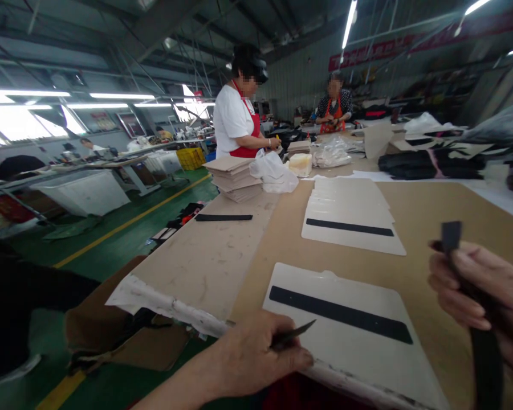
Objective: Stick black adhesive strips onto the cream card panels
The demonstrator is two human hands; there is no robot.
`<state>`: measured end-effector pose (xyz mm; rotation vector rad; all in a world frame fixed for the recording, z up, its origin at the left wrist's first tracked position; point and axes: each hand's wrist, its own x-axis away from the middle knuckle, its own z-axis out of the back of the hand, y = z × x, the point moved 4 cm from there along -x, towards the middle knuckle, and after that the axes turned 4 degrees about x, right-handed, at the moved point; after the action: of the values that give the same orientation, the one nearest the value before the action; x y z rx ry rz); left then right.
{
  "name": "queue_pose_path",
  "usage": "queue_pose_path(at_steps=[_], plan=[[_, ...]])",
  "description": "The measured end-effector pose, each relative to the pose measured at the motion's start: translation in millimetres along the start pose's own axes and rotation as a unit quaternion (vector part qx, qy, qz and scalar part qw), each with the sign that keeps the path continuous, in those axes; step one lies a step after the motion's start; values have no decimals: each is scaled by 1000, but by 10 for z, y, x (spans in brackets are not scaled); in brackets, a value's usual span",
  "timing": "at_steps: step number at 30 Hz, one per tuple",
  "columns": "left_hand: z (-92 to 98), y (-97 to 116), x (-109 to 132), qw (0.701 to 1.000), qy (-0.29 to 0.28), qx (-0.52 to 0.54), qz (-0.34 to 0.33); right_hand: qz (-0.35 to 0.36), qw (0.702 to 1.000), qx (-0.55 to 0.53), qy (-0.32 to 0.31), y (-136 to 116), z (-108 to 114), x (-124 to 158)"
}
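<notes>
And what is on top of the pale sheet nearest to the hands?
One black strip lies across the sheet. The surface beneath the strip is covered and cannot be seen.

A black strip (pixel 487 364)'s pinched by the right hand (pixel 479 282), and some thin dark pointed piece (pixel 298 334) (can't really be made out) is gripped in the left hand (pixel 256 354). On the worktop (pixel 205 259), a pale panel (pixel 367 364) is crossed by a dark band (pixel 340 314); fanned panels (pixel 346 196) behind are topped with another band (pixel 349 227).

Card (pixel 367 364) at table's (pixel 214 262) near edge, strip (pixel 340 314) on it | sheets (pixel 348 196) behind | loose strip (pixel 223 217) by left edge, boards (pixel 235 182) behind it
</notes>
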<state>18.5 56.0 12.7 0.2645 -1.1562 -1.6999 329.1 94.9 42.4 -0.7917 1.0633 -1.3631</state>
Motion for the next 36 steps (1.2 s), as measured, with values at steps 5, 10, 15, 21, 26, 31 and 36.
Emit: queue_pose_path(at_steps=[5, 10, 15, 21, 26, 31, 36], plan=[[227, -96, -309, 945, 160, -261, -117, -130, 969, -47, -207, -103, -798, -287], [128, -319, -579, 923, 150, -342, -93, -102, 940, 61, -321, -48, -1540, -577], [82, -433, -574, 927, 177, -314, -103, -22, 930, 134, -342, 59, -1916, -764], [84, -489, -570, 933, 184, -289, -111, 29, 918, 201, -340, 164, -2048, -807], [84, -494, -565, 933, 191, -284, -113, 48, 912, 216, -345, 145, -2079, -797], [87, -496, -554, 937, 192, -279, -81, 78, 905, 248, -336, 103, -2109, -798], [89, -507, -569, 942, 200, -263, -65, 95, 898, 265, -338, 121, -2129, -795]])
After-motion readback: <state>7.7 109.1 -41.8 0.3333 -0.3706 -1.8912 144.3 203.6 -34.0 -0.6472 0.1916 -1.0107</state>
